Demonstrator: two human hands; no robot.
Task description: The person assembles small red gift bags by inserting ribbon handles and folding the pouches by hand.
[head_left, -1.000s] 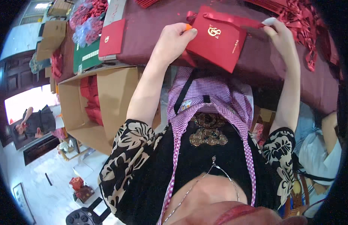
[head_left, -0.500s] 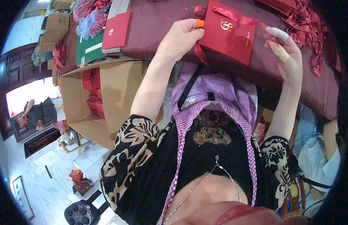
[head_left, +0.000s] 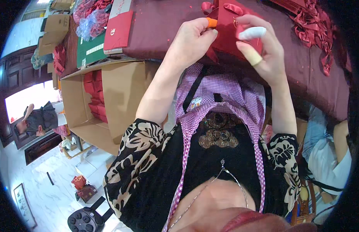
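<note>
A flat red gift bag [head_left: 227, 25] with gold print lies at the table's near edge, partly covered by my right hand. Thumb and fingers of my left hand [head_left: 193, 43], an orange cot on one fingertip, pinch its left edge. A red satin ribbon [head_left: 233, 8] loops over the bag's upper part and runs under my right hand [head_left: 266, 48]. That hand is curled over the bag's right side, wearing a white and a yellowish finger cot. Its fingertips close on the ribbon, though the pinch itself is mostly hidden.
Loose red ribbons [head_left: 309, 27] are heaped at the right. Another red bag [head_left: 118, 31] lies at left beside a green mat [head_left: 88, 52]. An open cardboard box [head_left: 123, 96] with red packages stands below the table's left edge. Another person [head_left: 330, 154] sits at right.
My right hand has moved left across the bag, bringing the ribbon with it and covering the gold print. The left hand keeps its grip, shifting slightly right.
</note>
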